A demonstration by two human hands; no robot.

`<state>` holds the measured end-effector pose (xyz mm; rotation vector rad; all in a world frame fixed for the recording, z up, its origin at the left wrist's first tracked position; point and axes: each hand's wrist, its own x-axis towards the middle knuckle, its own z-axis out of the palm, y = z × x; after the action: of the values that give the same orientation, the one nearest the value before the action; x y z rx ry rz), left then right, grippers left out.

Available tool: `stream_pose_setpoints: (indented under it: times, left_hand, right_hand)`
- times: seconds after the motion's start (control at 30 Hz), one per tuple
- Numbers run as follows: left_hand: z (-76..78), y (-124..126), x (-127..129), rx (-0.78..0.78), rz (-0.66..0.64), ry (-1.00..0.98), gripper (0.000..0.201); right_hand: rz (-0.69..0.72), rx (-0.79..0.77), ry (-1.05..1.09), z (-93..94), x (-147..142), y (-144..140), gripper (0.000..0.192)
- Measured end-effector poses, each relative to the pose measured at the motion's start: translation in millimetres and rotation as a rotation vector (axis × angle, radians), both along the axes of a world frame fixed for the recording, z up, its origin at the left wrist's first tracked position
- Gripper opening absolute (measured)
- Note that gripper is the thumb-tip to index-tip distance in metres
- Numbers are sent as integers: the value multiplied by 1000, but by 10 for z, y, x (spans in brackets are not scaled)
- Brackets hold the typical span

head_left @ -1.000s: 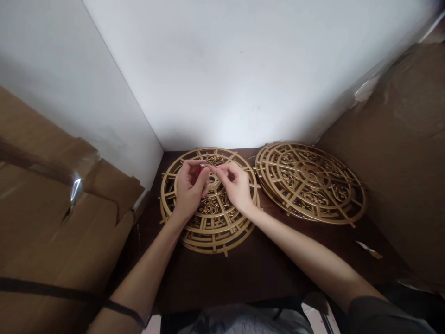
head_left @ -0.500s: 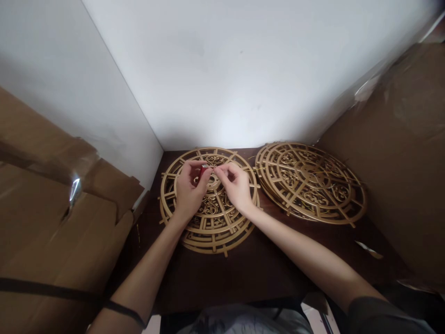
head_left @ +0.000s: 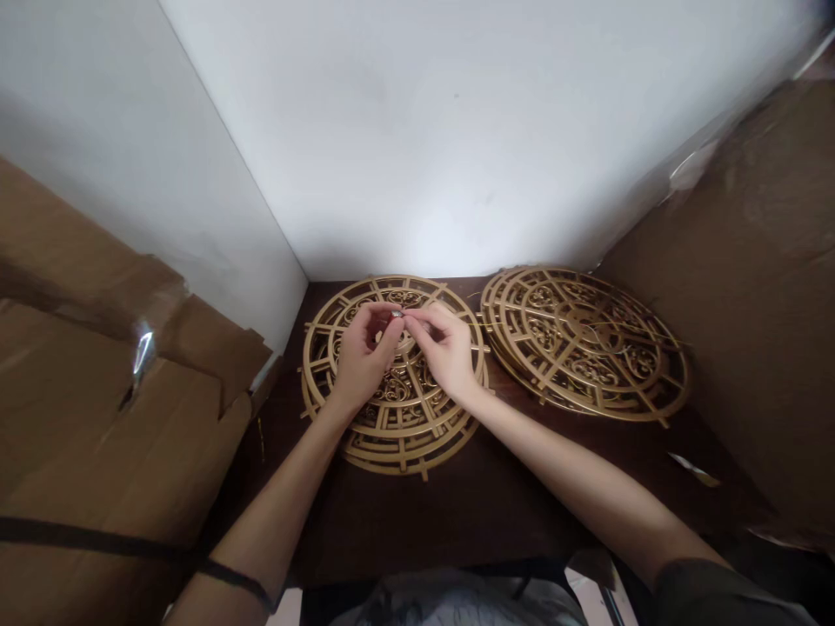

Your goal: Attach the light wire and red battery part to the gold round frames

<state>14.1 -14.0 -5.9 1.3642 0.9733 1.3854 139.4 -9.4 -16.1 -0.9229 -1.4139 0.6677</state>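
Observation:
My left hand (head_left: pixel 366 352) is closed around a small red object with a silvery top (head_left: pixel 394 316), mostly hidden by the fingers. Its kind is hard to make out; it resembles a lighter. Against it, my right hand (head_left: pixel 447 348) pinches thumb and forefinger together. A thin gold cord (head_left: pixel 486 324) runs out from behind that hand toward the right; its end at the fingertips is too small to see. Both hands are over a stack of round gold openwork discs (head_left: pixel 404 452), with scrollwork and short spokes past the rim.
A second stack of gold discs (head_left: pixel 587 339) lies to the right, with gold cord across it. A small knife-like tool (head_left: pixel 695 469) rests on the dark tabletop (head_left: pixel 417 530). Cardboard (head_left: pixel 97 435) stands at left, more cardboard (head_left: pixel 750 304) at right, and a white wall (head_left: pixel 417 139) behind.
My left hand has shifted slightly right with the red object, bringing its silvery top up to my right fingertips. Less of the red shows now. The disc stacks stay put.

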Motion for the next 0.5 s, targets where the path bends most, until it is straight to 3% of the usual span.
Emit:
stream_pose_setpoints:
  times: [0.1,0.5]
  left_hand:
    - [-10,7,-17,22,-60,20,21]
    - [-18,25,-51,71,-49,98,24]
  right_hand:
    - [3,14,13,-1,0,-2,10]
    - [-4,-2,15,1,-1,-8,12]
